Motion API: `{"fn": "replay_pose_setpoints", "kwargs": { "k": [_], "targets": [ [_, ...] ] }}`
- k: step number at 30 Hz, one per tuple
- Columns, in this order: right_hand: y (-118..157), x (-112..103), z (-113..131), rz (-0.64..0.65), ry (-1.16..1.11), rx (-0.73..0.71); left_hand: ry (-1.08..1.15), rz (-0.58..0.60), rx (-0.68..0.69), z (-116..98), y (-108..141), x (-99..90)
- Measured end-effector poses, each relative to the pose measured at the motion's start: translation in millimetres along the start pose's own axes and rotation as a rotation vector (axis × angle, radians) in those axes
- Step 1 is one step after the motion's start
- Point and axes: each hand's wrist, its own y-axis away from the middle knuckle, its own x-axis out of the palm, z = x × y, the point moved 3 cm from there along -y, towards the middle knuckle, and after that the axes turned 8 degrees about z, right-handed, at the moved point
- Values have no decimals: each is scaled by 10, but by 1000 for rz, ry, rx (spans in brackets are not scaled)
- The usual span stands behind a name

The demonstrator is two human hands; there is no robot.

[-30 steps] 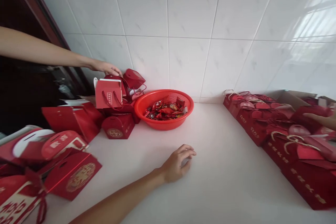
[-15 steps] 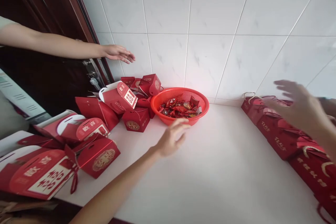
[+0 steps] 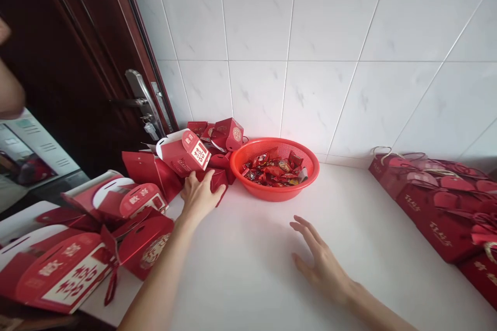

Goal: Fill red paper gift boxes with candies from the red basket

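Note:
My left hand [image 3: 200,194] is over a small red gift box [image 3: 220,180] beside the basket, fingers spread and partly covering it; whether they touch it I cannot tell. My right hand [image 3: 320,264] hovers over the white tabletop [image 3: 248,279], fingers apart, holding nothing. A red plastic basket [image 3: 275,194] by the wall contains several wrapped candies [image 3: 274,170]. Just above my left fingers, a tilted red box with a white label [image 3: 184,150] leans on the pile.
More red boxes [image 3: 135,201] crowd the left side, with a large labelled one [image 3: 58,269] at the front. Closed red boxes with cord handles [image 3: 430,217] line the right. Behind are a tiled wall [image 3: 322,20] and a dark door [image 3: 77,36]. Part of another person's arm [image 3: 10,88] shows far left.
My left hand has moved left from the basket to the small red box. My right hand has come left, away from the row of boxes. The other person's arm has drawn back.

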Motion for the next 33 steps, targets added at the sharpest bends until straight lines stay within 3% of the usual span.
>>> {"fn": "replay_pose_setpoints", "kwargs": {
  "k": [4, 11, 16, 22, 27, 31, 33],
  "targets": [
    [4, 132, -139, 10, -73, 62, -65, 69, -38, 14, 5, 49],
    [2, 100, -181, -37, -122, 90, -96, 137, -2, -61, 126, -76],
    [-46, 45, -134, -97, -170, 90, 93, 328, 249, -139, 299, -115],
    [-110, -61, -26, -211, -209, 57, 293, 544, 577, -442, 565, 9],
    [-291, -296, 226, -296, -197, -40, 425, 513, 667, -659, 728, 194],
    [-495, -467, 382, -222, -125, -27, 573, 425, 740, -728, 762, 270],
    [-563, -533, 419, -142, -103, -25, 624, 422, 709, -726, 739, 286]
  ]
}}
